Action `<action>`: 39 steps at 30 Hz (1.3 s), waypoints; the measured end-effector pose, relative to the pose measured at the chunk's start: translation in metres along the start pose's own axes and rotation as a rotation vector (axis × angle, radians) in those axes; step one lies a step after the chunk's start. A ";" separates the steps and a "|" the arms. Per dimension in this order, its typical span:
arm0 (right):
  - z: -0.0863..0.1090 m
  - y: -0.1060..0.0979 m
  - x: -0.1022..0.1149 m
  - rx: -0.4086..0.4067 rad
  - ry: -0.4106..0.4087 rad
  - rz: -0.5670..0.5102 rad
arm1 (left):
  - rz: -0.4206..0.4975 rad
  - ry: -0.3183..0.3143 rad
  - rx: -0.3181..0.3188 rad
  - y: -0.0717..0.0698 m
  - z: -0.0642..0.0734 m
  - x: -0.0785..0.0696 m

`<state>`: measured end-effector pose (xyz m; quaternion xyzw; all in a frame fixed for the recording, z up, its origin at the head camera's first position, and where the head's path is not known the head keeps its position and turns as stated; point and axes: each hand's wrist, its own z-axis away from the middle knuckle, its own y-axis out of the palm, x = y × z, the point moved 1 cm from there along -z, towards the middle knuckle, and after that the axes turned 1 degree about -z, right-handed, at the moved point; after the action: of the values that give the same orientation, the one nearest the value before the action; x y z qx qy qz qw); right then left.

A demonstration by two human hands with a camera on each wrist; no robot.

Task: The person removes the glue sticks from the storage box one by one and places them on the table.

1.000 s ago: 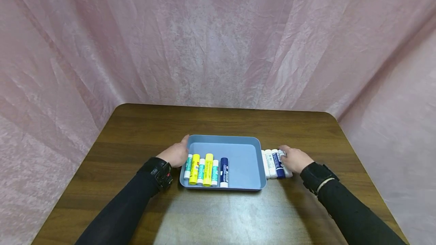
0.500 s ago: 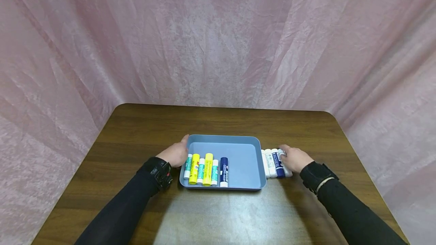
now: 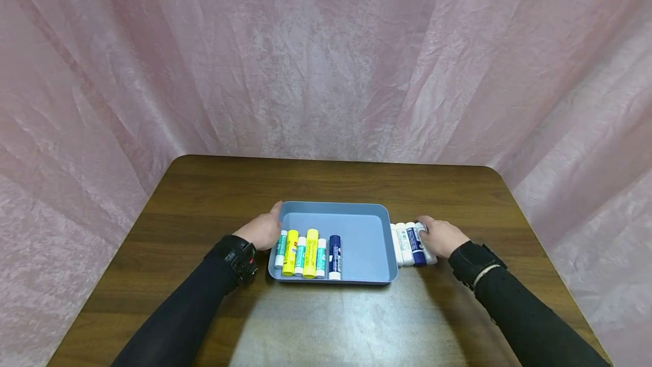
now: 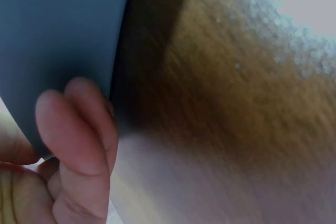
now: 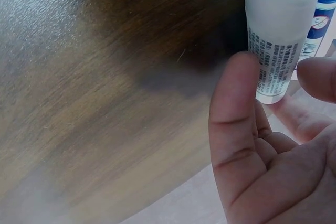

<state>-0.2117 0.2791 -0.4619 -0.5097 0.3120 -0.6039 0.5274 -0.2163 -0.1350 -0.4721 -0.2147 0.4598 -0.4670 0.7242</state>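
In the head view a blue-grey tray (image 3: 356, 242) lies on the table. My left hand (image 3: 264, 231) holds its left rim. Bent fingers (image 4: 73, 135) lie against the tray's outer wall (image 4: 63, 35) in the left wrist view. Glue sticks lie side by side in the tray's left half: green-and-white ones (image 3: 300, 256), yellow ones (image 3: 311, 254) and a navy one (image 3: 334, 256). Outside the right rim is a row of white glue sticks (image 3: 404, 245) with a navy-labelled one (image 3: 415, 245). My right hand (image 3: 445, 239) grips the white glue stick (image 5: 278, 30) at the row's right end.
The brown wooden table (image 3: 331, 321) has rounded far corners. Behind it and at both sides hangs a pink curtain (image 3: 316, 72). Each wrist wears a black band, and black sleeves cover the arms.
Both hands, the tray and the glue sticks stay where they were. Only the curtain folds at the right have shifted.
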 end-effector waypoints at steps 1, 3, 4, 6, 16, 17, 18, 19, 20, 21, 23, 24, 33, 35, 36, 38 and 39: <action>0.000 0.000 0.000 0.003 0.004 -0.002 | 0.000 0.000 0.000 0.000 0.000 0.000; 0.000 0.000 0.000 0.006 0.010 -0.006 | 0.001 0.000 0.001 0.000 0.000 0.000; 0.000 0.000 0.000 0.005 0.008 -0.006 | 0.002 -0.002 0.001 0.000 0.000 -0.001; 0.000 0.000 0.000 -0.005 0.002 -0.007 | 0.001 -0.003 0.000 0.000 0.001 -0.001; 0.001 -0.003 0.000 -0.027 -0.003 0.001 | 0.007 0.004 -0.003 0.000 0.001 0.000; 0.001 -0.003 0.000 -0.026 -0.001 0.001 | 0.005 0.006 -0.004 0.000 0.001 0.000; 0.001 -0.003 0.000 -0.026 0.000 0.000 | 0.003 0.006 -0.003 0.000 0.001 0.000; 0.002 -0.004 0.001 -0.027 0.000 -0.002 | 0.001 0.006 -0.003 0.000 0.001 0.000; 0.002 -0.004 0.001 -0.031 -0.001 -0.004 | -0.002 0.005 -0.004 0.000 0.001 0.000; 0.002 -0.004 0.001 -0.035 -0.003 -0.005 | -0.002 0.004 -0.003 0.000 0.001 0.000; 0.003 -0.005 0.001 -0.051 -0.022 0.000 | -0.005 0.005 -0.005 0.000 0.002 0.000; 0.003 -0.005 0.002 -0.063 -0.035 0.008 | -0.007 0.008 -0.007 0.000 0.002 0.000; 0.007 -0.011 0.015 -0.125 -0.059 0.034 | -0.016 0.012 -0.010 0.000 0.003 0.000; 0.009 -0.012 0.022 -0.132 -0.074 0.027 | -0.017 0.010 -0.010 0.000 0.003 0.000; 0.009 -0.012 0.026 -0.139 -0.083 0.025 | -0.017 0.009 -0.010 0.000 0.002 0.000; 0.011 -0.013 0.033 -0.149 -0.104 0.018 | -0.016 0.009 -0.008 0.000 0.002 0.001; 0.012 -0.013 0.038 -0.151 -0.116 0.015 | -0.013 0.007 -0.006 0.000 0.001 0.001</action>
<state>-0.2021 0.2482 -0.4360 -0.5800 0.3293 -0.5440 0.5091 -0.2151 -0.1357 -0.4720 -0.2181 0.4623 -0.4710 0.7189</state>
